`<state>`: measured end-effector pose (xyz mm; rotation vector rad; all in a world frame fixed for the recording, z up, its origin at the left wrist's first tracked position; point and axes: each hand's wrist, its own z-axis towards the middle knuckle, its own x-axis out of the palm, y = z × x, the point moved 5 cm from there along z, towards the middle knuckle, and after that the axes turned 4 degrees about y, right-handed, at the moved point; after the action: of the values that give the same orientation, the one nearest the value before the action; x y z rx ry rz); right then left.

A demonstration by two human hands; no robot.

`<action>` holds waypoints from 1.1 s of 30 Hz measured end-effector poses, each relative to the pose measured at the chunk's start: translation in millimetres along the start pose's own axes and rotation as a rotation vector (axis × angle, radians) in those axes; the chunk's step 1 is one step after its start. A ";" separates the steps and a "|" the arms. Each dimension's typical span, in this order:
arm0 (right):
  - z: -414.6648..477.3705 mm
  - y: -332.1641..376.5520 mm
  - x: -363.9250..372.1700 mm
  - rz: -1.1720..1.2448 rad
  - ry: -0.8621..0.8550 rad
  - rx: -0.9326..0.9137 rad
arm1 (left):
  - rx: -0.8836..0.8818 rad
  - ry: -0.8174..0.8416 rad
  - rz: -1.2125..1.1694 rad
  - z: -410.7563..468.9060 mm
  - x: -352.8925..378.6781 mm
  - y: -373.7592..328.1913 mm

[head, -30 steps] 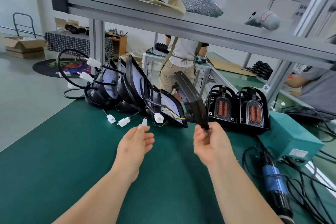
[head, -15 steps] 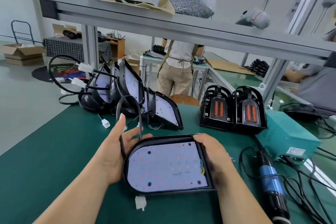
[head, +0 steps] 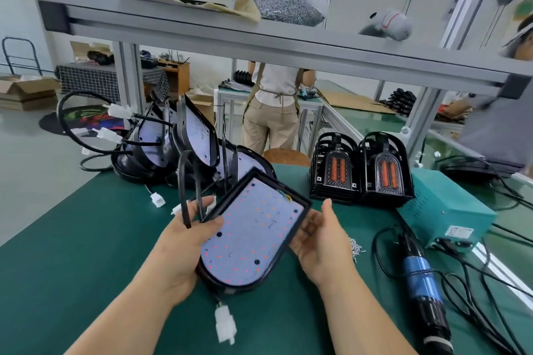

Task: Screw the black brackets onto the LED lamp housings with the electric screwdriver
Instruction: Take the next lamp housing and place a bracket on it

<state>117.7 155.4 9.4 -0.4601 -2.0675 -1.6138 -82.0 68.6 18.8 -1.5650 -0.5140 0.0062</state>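
Housing (head: 253, 232), LED board up and tilted, is held over the green bench (head: 72, 253) between both hands, in front of the row of other housings (head: 184, 138) leaning at the bench's far side. The left hand (head: 184, 242) grips its left edge, thumb on the board, fingers curled around the rim and a loop of black cable (head: 187, 181). The right hand (head: 320, 233) cradles the right edge, fingers spread loosely beneath, thumb up and free. A white connector (head: 225, 323) dangles below the housing. The screwdriver (head: 424, 291) lies untouched to the housing's right, with loose screws (head: 356, 248) between them. The step appears to be turning the housing over and seating it for a bracket; done well, that likely means gripping the rim, keeping thumbs off the LEDs, and tucking the cable clear before it is laid flat.
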 end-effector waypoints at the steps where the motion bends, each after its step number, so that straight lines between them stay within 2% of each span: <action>1: -2.0 -3.6 5.5 -0.030 0.036 0.003 | 0.049 -0.063 -0.009 -0.7 1.0 -0.9; 3: -7.8 -13.9 20.6 -0.118 0.138 0.027 | 0.131 -0.143 -0.017 -4.5 5.0 -2.3; 5: -10.1 -25.1 32.5 -0.239 0.214 -0.006 | 0.176 -0.098 -0.049 -9.5 12.9 -5.2; 8: -13.1 -31.8 35.3 -0.257 0.166 -0.039 | 0.186 0.016 -0.106 -7.5 14.6 -14.5; 10: -13.4 -27.2 31.9 -0.222 0.136 -0.057 | 0.251 -0.035 -0.058 -0.8 -0.5 -26.6; 14: -12.2 -17.4 22.9 -0.050 0.148 0.010 | 0.461 -0.336 0.135 5.7 -46.2 -56.0; 16: -12.2 -14.6 19.7 -0.071 0.186 0.045 | 0.531 -0.544 0.106 -0.3 -62.7 -60.9; 18: -12.6 -14.2 19.1 -0.161 0.233 0.038 | 0.447 -0.733 0.038 -3.6 -77.6 -53.4; 20: -13.5 -14.9 20.0 -0.307 0.227 -0.014 | 0.151 -0.838 0.051 -0.5 -89.8 -39.0; 21: -13.7 -15.0 20.2 -0.382 0.207 -0.045 | -0.015 -0.811 -0.009 0.8 -92.4 -31.6; 22: -13.9 -15.0 20.6 -0.446 0.183 -0.075 | -0.099 -0.761 -0.109 3.7 -93.8 -27.5; 26: -14.9 -16.0 24.2 -0.575 0.117 -0.149 | -0.180 -0.454 -0.482 3.4 -66.2 -21.4; 28: -15.0 -15.6 25.2 -0.616 0.094 -0.188 | -0.245 -0.256 -0.437 1.9 -40.9 -8.7; 31: -16.4 -13.9 29.7 -0.649 0.126 -0.241 | -0.346 0.131 -0.195 -9.9 8.2 7.6; 33: -20.7 -11.3 35.8 -0.738 0.178 -0.298 | -0.334 0.219 -0.219 -12.5 24.2 13.7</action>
<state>85.3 131.6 24.1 0.4065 -1.9726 -2.2862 -52.1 65.0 14.1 -1.7987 -0.5287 -0.4330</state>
